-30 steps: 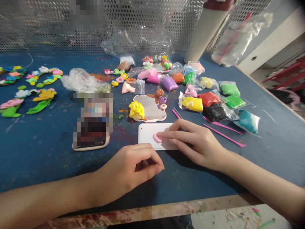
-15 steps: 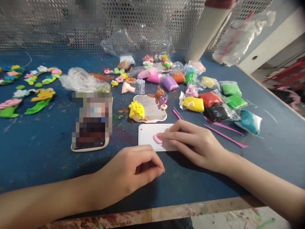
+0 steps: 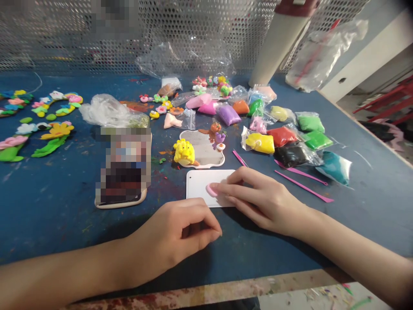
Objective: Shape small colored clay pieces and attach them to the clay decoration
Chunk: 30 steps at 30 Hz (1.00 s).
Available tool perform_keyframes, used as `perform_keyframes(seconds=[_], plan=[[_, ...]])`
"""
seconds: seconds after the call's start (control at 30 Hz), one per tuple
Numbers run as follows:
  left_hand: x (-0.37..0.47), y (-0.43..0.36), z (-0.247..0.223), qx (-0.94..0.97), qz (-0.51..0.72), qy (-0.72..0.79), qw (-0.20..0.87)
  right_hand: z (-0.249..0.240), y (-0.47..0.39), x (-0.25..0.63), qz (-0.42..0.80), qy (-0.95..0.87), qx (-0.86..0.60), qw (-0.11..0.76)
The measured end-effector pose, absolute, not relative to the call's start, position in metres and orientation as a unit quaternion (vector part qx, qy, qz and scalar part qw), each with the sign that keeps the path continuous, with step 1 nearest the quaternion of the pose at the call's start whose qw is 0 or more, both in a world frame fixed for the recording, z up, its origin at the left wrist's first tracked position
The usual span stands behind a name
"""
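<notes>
My right hand (image 3: pixel 264 193) reaches over a white board (image 3: pixel 196 183), fingers stretched out and apart. One fingertip presses on a small piece of pink clay (image 3: pixel 212 190), which lies on the board and is partly covered. My left hand (image 3: pixel 187 230) rests near the board's front edge, fingers curled and the thumb tip against the forefinger, with nothing visible between them. Just behind the board is a scalloped mirror (image 3: pixel 206 150). A yellow clay figure (image 3: pixel 184 151) and small orange and purple clay shapes (image 3: pixel 220 137) decorate its rim.
To the left lies a phone (image 3: pixel 121 198) with a blurred screen. Bags of coloured clay (image 3: pixel 260 142) spread behind and right of the board. Pink modelling tools (image 3: pixel 303 186) lie to the right. Finished clay pieces (image 3: pixel 56 131) sit at far left. A tall bottle (image 3: pixel 274 47) stands at the back.
The whole view has shifted slightly. My right fingertip stays on the pink clay, which lies a touch further left on the board. The left hand keeps its curled pose.
</notes>
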<state>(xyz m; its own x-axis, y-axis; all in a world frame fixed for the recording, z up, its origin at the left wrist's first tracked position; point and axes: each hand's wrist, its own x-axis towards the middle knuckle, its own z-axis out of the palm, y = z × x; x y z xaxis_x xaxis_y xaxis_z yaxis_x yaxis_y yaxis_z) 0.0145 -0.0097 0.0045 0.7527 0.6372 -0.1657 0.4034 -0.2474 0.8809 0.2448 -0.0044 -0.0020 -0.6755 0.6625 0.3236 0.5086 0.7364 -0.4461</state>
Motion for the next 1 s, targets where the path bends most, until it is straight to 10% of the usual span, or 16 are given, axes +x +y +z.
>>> perform_keyframes(seconds=[0.77,1.0], plan=[[0.011,-0.013,0.002,0.773,0.152,0.34,0.514,0.025,0.005,0.25,0.263,-0.812,-0.458,0.247],[0.007,-0.019,0.0,0.86,0.25,0.308,0.32,0.026,0.003,0.257,0.25,-0.86,-0.379,0.235]])
